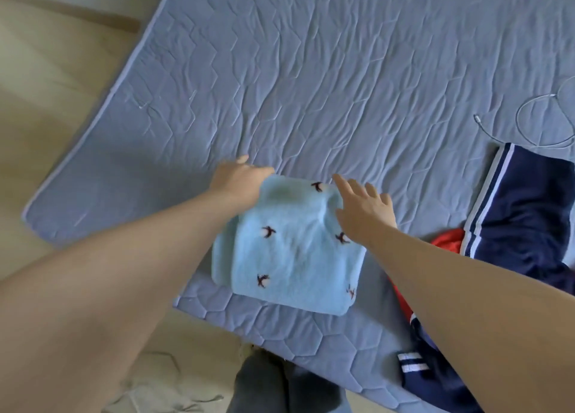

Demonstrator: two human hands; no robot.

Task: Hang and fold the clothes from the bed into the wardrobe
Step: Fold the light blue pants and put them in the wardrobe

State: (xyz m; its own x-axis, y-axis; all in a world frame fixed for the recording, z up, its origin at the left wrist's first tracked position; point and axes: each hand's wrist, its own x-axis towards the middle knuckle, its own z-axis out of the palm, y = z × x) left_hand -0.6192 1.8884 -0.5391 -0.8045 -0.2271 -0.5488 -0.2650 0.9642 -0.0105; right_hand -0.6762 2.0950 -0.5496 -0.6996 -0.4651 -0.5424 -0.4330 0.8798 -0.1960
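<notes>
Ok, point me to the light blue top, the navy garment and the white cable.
light blue top (292,257), head view, middle of folded front.
navy garment (529,213), head view, plain dark cloth.
white cable (477,118), head view, its plug end.

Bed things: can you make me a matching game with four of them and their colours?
Things:
1 sweater
2 jacket
3 cable
4 cloth peeking out by the jacket

Colours:
A red
B white
C light blue with small dark marks
D navy with white stripes

Pairs: 1-C, 2-D, 3-B, 4-A
</notes>
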